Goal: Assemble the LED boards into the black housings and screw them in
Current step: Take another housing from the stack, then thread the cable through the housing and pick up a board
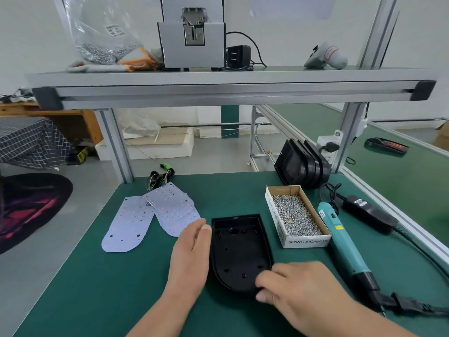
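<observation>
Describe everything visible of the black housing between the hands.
The black housing is a shallow, matte, plastic-looking tray, square at the far end, rounded at the near. Its floor shows small holes and one larger; it is empty. It lies flat, open side up, on the green mat. The left hand touches its left wall; the right hand grips its near rim.

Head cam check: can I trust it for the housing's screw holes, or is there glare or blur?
Head view: soft, even light, no glare; holes in the black housing read clearly; the right hand looks slightly motion-softened; wide-angle distortion tilts the frame posts outward.
</observation>
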### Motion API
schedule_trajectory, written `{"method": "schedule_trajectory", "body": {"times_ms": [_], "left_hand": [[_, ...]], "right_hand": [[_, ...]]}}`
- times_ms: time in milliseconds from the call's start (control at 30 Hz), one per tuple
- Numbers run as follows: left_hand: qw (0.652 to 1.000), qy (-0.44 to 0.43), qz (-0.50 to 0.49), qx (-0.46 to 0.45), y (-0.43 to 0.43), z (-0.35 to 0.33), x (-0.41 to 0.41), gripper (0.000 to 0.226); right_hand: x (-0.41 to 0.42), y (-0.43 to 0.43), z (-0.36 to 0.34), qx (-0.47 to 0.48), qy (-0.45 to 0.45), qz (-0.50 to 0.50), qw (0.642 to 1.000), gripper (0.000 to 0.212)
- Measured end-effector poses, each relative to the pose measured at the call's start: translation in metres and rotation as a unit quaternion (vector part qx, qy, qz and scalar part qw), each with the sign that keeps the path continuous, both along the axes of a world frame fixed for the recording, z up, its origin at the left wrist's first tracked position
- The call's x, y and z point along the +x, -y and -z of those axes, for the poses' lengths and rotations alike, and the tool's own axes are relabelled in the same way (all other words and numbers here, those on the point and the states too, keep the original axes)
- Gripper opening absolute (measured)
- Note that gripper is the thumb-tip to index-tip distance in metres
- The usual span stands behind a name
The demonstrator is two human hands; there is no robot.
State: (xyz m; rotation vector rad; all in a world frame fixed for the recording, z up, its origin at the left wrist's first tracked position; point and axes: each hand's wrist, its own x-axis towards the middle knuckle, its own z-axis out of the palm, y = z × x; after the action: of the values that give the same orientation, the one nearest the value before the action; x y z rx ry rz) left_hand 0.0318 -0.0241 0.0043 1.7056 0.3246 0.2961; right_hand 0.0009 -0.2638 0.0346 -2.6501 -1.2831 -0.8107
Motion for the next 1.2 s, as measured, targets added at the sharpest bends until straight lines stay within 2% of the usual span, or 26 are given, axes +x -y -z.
{"method": "schedule_trajectory", "body": {"times_ms": [133,233,300,367,400,533,667,733,800,967,1100,1200], "left_hand": [[0.997,-0.021,0.025,0.067,0.001,-0.003,0.000,0.036],[0.994,-0.034,0.049,0.087,0.002,-0.008,-0.005,0.054],[0.993,-0.042,0.061,0.091,0.002,-0.008,-0.006,0.065],[0.993,-0.044,0.066,0.090,0.003,-0.009,-0.007,0.070],[0.993,-0.043,0.065,0.088,0.004,-0.010,-0.007,0.071],[0.993,-0.052,0.063,0.087,0.004,-0.012,-0.009,0.061],[0.996,-0.027,0.044,0.078,0.005,-0.010,-0.011,0.035],[0.998,-0.004,0.026,0.058,0.005,-0.009,-0.009,0.021],[0.999,0.007,0.010,0.046,0.005,-0.008,-0.007,0.020],[0.999,0.036,-0.035,0.019,0.001,-0.001,0.004,0.029],[0.998,0.042,-0.045,0.034,0.001,0.006,0.009,0.043],[0.996,0.056,-0.051,0.052,0.000,0.011,0.011,0.041]], "right_hand": [[-0.006,-0.001,0.002,-0.019,0.002,-0.003,1.000,0.027],[-0.012,0.001,0.000,-0.036,-0.037,-0.027,0.998,0.024],[-0.009,0.005,-0.009,-0.029,-0.127,-0.051,0.990,0.027],[0.008,0.001,-0.029,0.060,-0.255,-0.030,0.965,0.035],[0.023,-0.006,-0.039,0.099,-0.290,-0.007,0.952,0.038],[0.115,-0.055,-0.059,0.219,-0.324,0.053,0.919,0.031],[0.214,-0.126,-0.050,0.196,-0.411,0.062,0.888,0.022],[0.251,-0.166,-0.041,0.160,-0.422,0.055,0.890,0.020],[0.275,-0.203,-0.035,0.137,-0.420,0.043,0.896,0.019],[0.312,-0.265,-0.023,0.079,-0.355,0.025,0.931,0.025],[0.326,-0.282,-0.008,0.052,-0.343,0.032,0.937,0.036],[0.334,-0.286,-0.001,0.054,-0.333,0.032,0.941,0.035]]}}
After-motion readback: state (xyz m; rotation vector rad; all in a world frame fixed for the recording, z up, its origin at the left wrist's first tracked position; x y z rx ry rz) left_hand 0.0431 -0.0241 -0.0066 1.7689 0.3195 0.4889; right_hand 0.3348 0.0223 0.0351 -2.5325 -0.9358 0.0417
